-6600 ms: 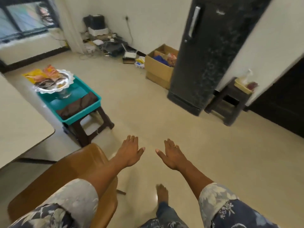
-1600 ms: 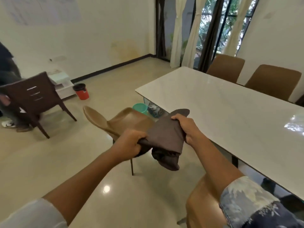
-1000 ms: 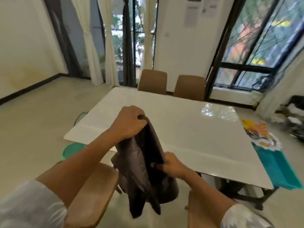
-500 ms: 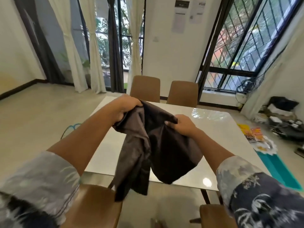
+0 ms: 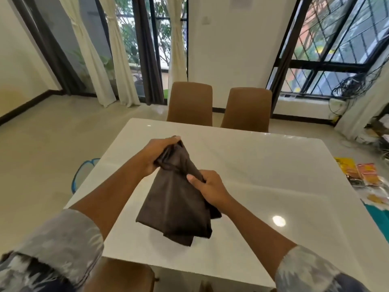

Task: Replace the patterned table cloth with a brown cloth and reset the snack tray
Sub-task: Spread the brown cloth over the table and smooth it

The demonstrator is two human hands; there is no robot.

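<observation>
Cloth: brown cloth (image 5: pixel 176 207), bunched in loose folds, held over the middle of the tabletop. Its lower end hangs toward the near edge; I cannot tell whether it touches.
Left hand: the left hand (image 5: pixel 160 153) is closed round the cloth's upper, gathered end.
Right hand: the right hand (image 5: pixel 207 187) grips the cloth's right side lower down, thumb on top, fingers curled under the fabric.
Tabletop: white, glossy tabletop (image 5: pixel 263 165), with the cloth's shadow near the near edge.
Chairs: two tan chairs (image 5: pixel 190 104) stand at the far edge, and another chair (image 5: pixel 124 277) at the near edge.
Beyond the right edge: snacks (image 5: pixel 366 172) in orange and yellow packets, over a teal bin (image 5: pixel 379 220).
Beyond the left edge: blue-rimmed basket (image 5: pixel 84 171) on the floor.
</observation>
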